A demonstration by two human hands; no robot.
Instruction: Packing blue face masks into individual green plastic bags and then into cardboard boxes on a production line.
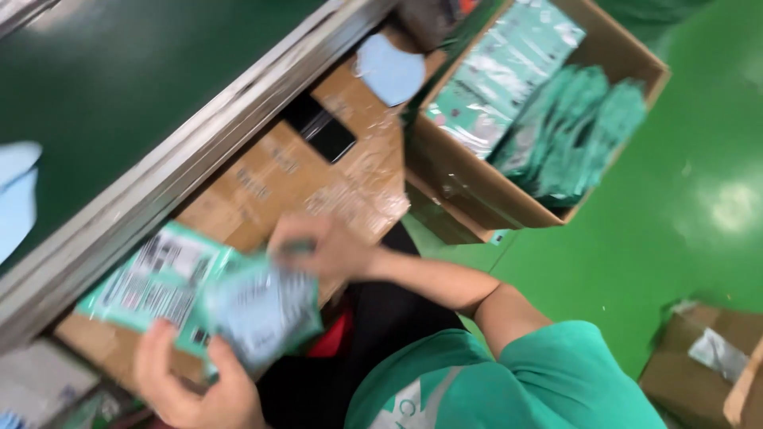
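Observation:
My left hand (191,385) is at the bottom left and grips a fanned stack of flat teal and white sealed packets (199,298) from below. My right hand (322,248) reaches in from the right, with its fingertips pinched on the upper right corner of the top packet. The picture is blurred, so I cannot make out the finer finger detail. Both hands are over a flat brown cardboard sheet (286,179), beside a metal rail.
An open cardboard box (469,183) at the upper right holds several teal packets (572,127). A black phone (322,131) and a light blue pad (389,70) lie on the cardboard. A dark green belt (119,71) with a metal rail (183,159) runs along the left. Another box (699,365) sits on the green floor.

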